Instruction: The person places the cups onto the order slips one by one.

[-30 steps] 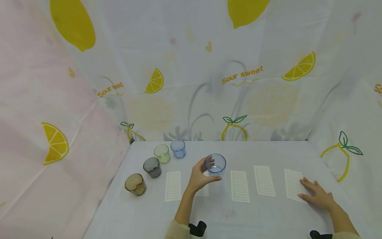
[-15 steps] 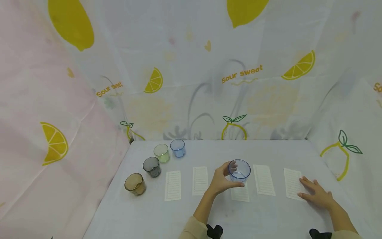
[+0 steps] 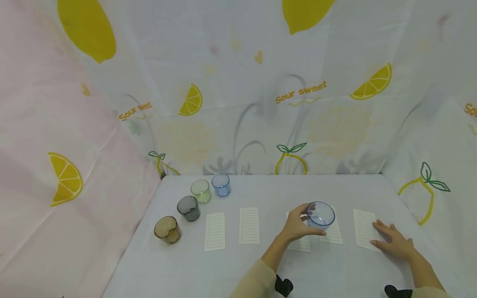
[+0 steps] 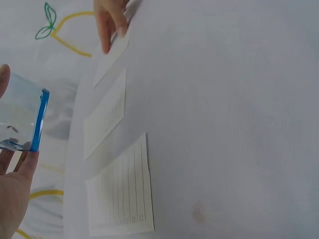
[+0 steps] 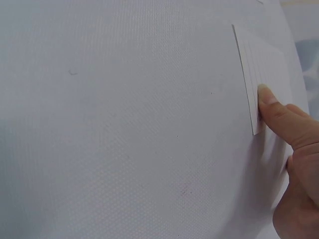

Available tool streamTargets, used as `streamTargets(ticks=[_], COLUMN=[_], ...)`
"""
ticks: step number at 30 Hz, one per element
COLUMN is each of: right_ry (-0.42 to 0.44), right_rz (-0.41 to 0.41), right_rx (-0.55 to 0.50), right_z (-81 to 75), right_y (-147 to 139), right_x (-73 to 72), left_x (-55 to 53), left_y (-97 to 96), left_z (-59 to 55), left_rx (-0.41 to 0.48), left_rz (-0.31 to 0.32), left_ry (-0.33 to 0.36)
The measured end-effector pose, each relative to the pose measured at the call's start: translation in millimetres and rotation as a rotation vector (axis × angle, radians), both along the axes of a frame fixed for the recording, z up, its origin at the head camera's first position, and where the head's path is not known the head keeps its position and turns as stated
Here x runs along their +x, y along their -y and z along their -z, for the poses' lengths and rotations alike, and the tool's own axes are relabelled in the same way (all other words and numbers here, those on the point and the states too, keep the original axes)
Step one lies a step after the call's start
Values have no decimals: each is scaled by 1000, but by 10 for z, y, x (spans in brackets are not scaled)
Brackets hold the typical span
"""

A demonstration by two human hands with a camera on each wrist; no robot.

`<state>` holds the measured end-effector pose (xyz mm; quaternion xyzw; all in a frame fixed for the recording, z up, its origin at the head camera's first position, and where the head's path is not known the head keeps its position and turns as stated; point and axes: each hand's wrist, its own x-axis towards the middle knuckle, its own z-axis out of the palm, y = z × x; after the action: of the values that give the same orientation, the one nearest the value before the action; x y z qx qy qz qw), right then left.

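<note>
A pale blue glass (image 3: 322, 218) stands roughly upright in my left hand (image 3: 295, 227), thumb and fingers around its side. In the head view it overlaps the fourth lined paper card (image 3: 336, 236); the third card (image 3: 300, 245) is partly covered by the hand. The left wrist view shows the glass (image 4: 19, 112) raised above the table. My right hand (image 3: 397, 246) rests at the rightmost lined card (image 3: 363, 228), fingers spread over its right edge. In the right wrist view the thumb (image 5: 276, 109) lies on that card (image 5: 264, 64).
Along the table's left side stand a brown glass (image 3: 167, 230), a grey glass (image 3: 188, 209), a green glass (image 3: 201, 191) and a blue glass (image 3: 221, 185). Two more lined cards lie left of centre, one (image 3: 215, 232) beside the other (image 3: 249, 226). A lemon-print cloth (image 3: 223, 136) hangs behind.
My left hand has carried the pale blue glass to the right, from over the second card, past the third, to the fourth. The right hand has stayed on the rightmost card.
</note>
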<state>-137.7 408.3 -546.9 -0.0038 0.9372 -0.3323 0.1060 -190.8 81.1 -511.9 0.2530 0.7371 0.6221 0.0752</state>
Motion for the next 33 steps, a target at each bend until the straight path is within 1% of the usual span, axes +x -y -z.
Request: streamTargets(ticks=[4,9,13,17,19,24,28,33], right_ry=[-5,-17,-17,-6,0,-15,-18,-17], right_rz=[2,2,2,7,12,9,12,21], right_rx=[34,65,71,69,65,46,33,15], right_z=[-4,-8,-12,-25,-30,-22,-2,27], right_y=[11,39,37,34,34,23,6,0], right_x=[1,2,7,8,7,9,2,0], left_x=[-2,-14,-43,-85,-95,-77,-58,-49], left_y=[-147,-287,-398,-519,-581,-708,-793,-886], left_z=[33,89,61,15,-5,-32,-14,22], left_rx=[-9,-11,-49,-105,-138,-214,-242,-271], left_rz=[-4,1,20,50,52,33,17,-17], left_ry=[12,-6,-33,-92,-104,-82,-62,6])
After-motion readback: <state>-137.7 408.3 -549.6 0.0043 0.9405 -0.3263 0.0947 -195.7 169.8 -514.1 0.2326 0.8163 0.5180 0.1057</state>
